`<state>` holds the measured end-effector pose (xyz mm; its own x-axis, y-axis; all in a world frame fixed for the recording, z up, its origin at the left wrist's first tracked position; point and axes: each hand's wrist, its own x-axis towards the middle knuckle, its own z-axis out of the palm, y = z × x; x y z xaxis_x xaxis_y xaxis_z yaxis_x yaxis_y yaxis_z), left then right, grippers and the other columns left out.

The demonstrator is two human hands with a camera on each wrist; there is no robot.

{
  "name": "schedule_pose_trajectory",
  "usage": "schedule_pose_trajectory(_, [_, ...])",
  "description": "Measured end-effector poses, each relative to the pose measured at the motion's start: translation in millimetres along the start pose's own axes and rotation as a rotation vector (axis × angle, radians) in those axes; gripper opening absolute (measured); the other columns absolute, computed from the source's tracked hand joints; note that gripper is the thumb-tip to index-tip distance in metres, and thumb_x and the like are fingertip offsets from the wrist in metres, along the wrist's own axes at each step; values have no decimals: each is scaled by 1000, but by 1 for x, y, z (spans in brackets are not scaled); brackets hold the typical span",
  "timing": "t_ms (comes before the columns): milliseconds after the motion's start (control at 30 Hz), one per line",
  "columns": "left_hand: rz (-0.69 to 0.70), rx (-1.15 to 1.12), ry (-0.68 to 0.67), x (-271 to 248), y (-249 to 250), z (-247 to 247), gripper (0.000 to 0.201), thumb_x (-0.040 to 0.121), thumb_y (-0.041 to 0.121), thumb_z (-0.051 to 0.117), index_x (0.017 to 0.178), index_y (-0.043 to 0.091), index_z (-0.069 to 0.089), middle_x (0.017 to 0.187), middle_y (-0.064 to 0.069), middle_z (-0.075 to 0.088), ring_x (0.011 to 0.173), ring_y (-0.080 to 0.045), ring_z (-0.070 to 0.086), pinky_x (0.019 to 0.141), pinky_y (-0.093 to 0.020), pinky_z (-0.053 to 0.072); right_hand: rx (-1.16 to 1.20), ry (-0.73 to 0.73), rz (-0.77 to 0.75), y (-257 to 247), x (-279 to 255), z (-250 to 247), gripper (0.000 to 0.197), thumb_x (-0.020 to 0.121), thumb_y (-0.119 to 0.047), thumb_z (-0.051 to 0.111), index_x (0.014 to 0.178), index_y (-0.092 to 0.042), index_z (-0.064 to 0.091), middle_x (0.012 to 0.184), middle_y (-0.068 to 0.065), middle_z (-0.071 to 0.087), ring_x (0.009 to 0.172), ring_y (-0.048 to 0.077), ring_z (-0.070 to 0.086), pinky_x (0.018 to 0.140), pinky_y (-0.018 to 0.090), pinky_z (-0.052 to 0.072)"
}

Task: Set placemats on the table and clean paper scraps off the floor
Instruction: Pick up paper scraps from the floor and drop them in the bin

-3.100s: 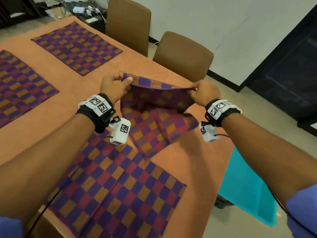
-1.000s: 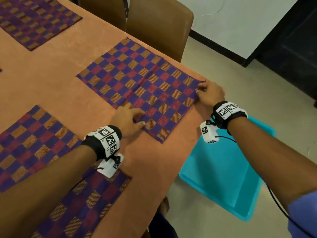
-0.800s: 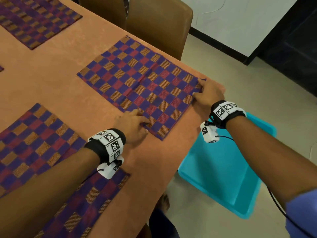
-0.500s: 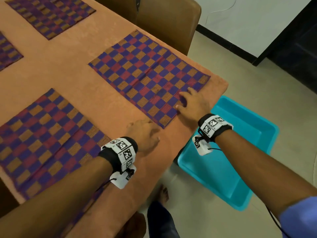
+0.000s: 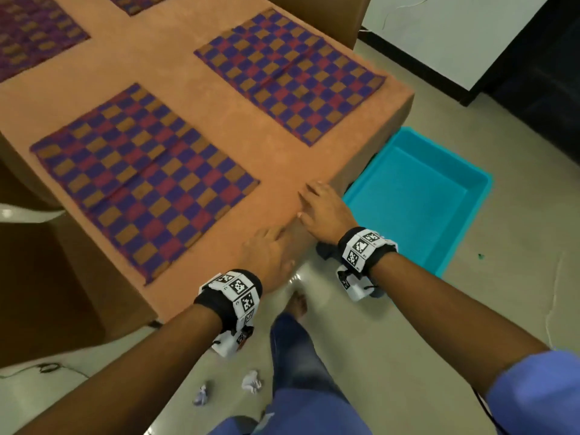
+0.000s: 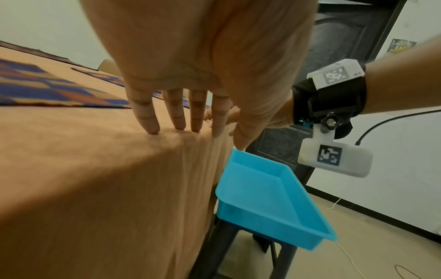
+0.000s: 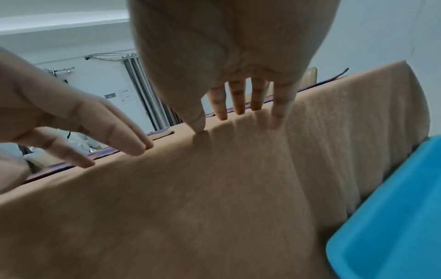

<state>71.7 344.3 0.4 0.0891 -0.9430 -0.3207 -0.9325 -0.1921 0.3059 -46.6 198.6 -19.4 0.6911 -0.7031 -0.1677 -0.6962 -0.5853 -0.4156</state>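
Several purple, red and gold checked placemats lie flat on the orange tablecloth point(image 5: 244, 133): one near me point(image 5: 144, 180), one at the far right corner point(image 5: 288, 76), others at the top left point(image 5: 34, 36). My left hand point(image 5: 273, 243) and right hand point(image 5: 314, 202) rest side by side on the cloth's near edge, fingers straight, holding nothing. The left wrist view has my left fingers point(image 6: 176, 120) touching the cloth. My right fingers point(image 7: 238, 111) touch it in the right wrist view. Two crumpled paper scraps point(image 5: 251, 381) point(image 5: 201, 397) lie on the floor by my leg.
A bright blue tray point(image 5: 417, 196) stands on a dark stool right of the table corner, below table height; it also shows as the blue tray point(image 6: 267, 198) under my left hand. A brown chair point(image 5: 40, 277) stands at the left. My foot point(image 5: 296, 304) is on the tiled floor.
Both hands have let go of the far right placemat and drawn back to the table's near edge. The view has tipped down, bringing the floor and the paper scraps into sight.
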Motion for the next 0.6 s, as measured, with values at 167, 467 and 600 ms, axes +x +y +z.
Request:
schedule_pose_trajectory(167, [-10, -48, -75, -91, 7, 74, 51, 88, 39, 55, 135, 23, 47, 139, -2, 45, 127, -26, 43, 96, -46, 42, 75, -76, -11, -19, -83, 51, 51, 89, -33, 63, 136, -17, 54, 150, 7, 41, 133, 30, 41, 111, 38, 32])
schedule_pose_trajectory(467, [-292, -346, -476, -239, -23, 241, 34, 89, 37, 54, 122, 28, 57, 129, 0, 57, 113, -23, 57, 97, -35, 45, 83, -704, 254, 6, -242, 196, 34, 91, -33, 61, 122, -21, 64, 135, 3, 58, 120, 23, 55, 102, 32, 40])
schedule_pose_trajectory(600, [-405, -425, -530, -253, -40, 307, 29, 89, 32, 59, 117, 23, 60, 131, -1, 52, 103, -22, 60, 90, -26, 45, 70, -865, 324, 39, -285, 274, 31, 91, -33, 61, 120, -24, 64, 136, 2, 57, 121, 22, 54, 103, 30, 40])
